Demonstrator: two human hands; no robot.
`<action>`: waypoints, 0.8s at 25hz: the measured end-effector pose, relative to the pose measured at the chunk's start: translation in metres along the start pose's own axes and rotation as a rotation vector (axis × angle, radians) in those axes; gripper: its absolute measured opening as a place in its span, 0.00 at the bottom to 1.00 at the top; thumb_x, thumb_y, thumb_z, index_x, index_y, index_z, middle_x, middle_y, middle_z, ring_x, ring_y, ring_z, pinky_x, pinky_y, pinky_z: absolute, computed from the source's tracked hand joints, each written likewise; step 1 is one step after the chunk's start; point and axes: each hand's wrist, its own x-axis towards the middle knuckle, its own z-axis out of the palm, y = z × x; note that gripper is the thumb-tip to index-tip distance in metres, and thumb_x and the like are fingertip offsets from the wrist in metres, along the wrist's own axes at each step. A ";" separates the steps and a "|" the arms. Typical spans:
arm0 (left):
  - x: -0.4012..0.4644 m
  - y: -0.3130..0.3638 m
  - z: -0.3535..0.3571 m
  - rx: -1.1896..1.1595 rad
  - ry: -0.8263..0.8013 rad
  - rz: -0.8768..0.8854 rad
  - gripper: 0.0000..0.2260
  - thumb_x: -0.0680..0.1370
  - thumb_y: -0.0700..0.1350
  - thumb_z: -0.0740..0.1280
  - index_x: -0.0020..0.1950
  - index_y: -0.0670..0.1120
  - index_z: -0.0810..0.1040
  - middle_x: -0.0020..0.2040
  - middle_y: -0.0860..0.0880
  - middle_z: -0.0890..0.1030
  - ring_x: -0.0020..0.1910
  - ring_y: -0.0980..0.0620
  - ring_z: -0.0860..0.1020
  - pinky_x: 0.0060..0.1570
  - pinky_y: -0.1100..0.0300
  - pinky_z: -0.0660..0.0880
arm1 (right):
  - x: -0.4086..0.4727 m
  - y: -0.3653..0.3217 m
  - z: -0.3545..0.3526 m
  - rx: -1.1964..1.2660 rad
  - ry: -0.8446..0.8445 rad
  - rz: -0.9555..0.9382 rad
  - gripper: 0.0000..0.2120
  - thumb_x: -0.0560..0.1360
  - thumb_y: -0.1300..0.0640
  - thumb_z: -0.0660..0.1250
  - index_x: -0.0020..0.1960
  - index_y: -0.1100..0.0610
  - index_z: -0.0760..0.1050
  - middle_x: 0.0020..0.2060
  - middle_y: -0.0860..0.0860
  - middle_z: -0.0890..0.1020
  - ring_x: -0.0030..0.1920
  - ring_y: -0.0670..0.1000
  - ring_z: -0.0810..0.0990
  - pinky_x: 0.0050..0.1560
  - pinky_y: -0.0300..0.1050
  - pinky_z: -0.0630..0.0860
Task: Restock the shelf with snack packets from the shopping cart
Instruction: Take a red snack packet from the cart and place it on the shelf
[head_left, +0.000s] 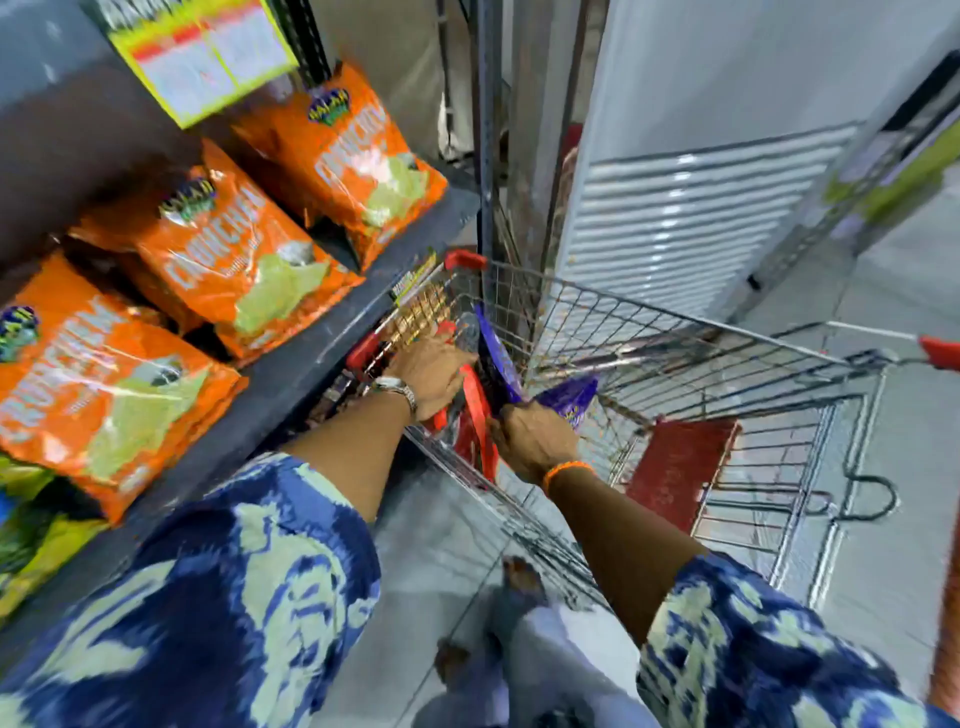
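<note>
A wire shopping cart (675, 353) with red corners stands right of the dark shelf (291, 384). Both my hands reach into its near end. My left hand (431, 374), with a watch on the wrist, closes on red snack packets (475, 421). My right hand (535, 436), with an orange band on the wrist, grips blue-purple snack packets (566, 397); one of these, a blue packet (496, 353), stands upright between the hands. Orange snack packets (228, 249) lie in rows on the shelf at the left. The view is blurred.
A yellow price sign (202, 57) hangs above the shelf. A white cabinet with a louvred panel (691, 218) stands behind the cart. A red child-seat flap (680, 473) sits in the cart's right part. Green-yellow packets (36, 530) sit lower left. Grey floor lies to the right.
</note>
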 end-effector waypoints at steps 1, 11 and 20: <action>0.006 -0.001 0.011 0.028 -0.039 0.042 0.18 0.79 0.46 0.63 0.68 0.50 0.77 0.64 0.46 0.83 0.70 0.40 0.74 0.76 0.46 0.62 | 0.002 -0.001 0.007 0.025 -0.058 0.036 0.22 0.79 0.43 0.58 0.52 0.60 0.79 0.51 0.63 0.83 0.54 0.65 0.83 0.49 0.55 0.80; 0.044 0.009 0.026 0.080 -0.263 0.104 0.22 0.72 0.35 0.68 0.62 0.54 0.82 0.66 0.42 0.80 0.68 0.43 0.76 0.58 0.49 0.80 | 0.012 0.007 0.036 0.299 -0.229 0.289 0.18 0.68 0.47 0.66 0.47 0.61 0.80 0.45 0.63 0.85 0.45 0.63 0.84 0.44 0.52 0.82; 0.017 0.004 -0.030 -0.318 -0.152 0.118 0.04 0.76 0.43 0.73 0.48 0.46 0.87 0.44 0.51 0.88 0.43 0.55 0.85 0.49 0.56 0.82 | 0.007 0.077 -0.062 0.298 -0.224 0.175 0.08 0.72 0.55 0.69 0.40 0.56 0.85 0.31 0.51 0.84 0.34 0.50 0.81 0.33 0.41 0.75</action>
